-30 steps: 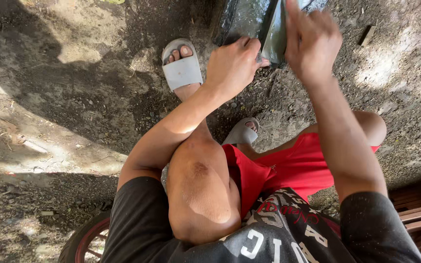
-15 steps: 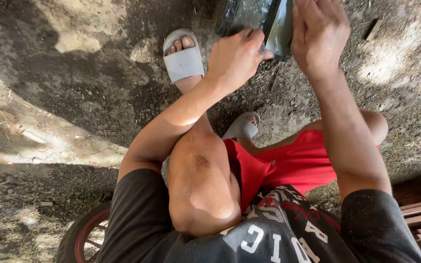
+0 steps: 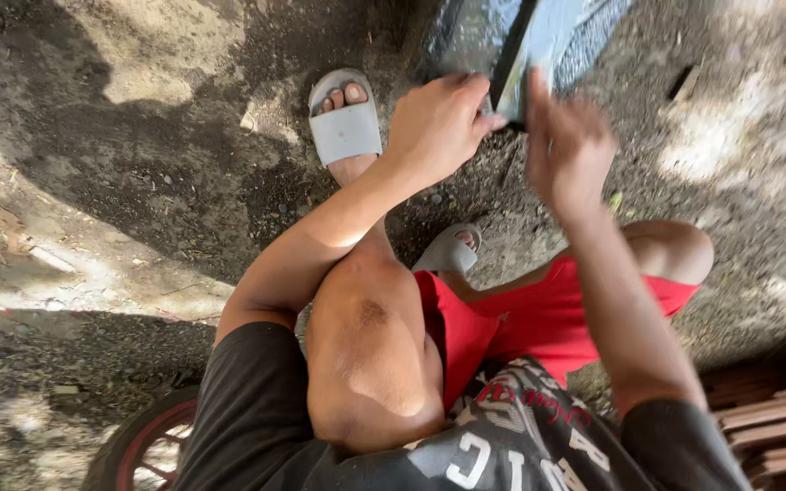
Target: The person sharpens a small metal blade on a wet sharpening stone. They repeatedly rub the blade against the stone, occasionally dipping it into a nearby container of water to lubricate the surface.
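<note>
Two hands [image 3: 438,123] [image 3: 568,150] at a flat, glossy dark-edged panel [image 3: 522,45] over gritty dirt ground [image 3: 138,164]

Seated low on bare dirt [image 3: 138,182], knees drawn up in red shorts [image 3: 539,318]. Left hand [image 3: 438,123] curled against the near edge of a shiny sheet [image 3: 539,36] at the top of the frame. Right hand [image 3: 568,150] just beside it, blurred, fingers up against the sheet's dark edge. Grey sandals below: one [image 3: 346,123] left of the hands, one [image 3: 448,250] by the knee. Red-rimmed wheel [image 3: 143,445] at bottom left, wooden slats [image 3: 775,409] at bottom right.
</note>
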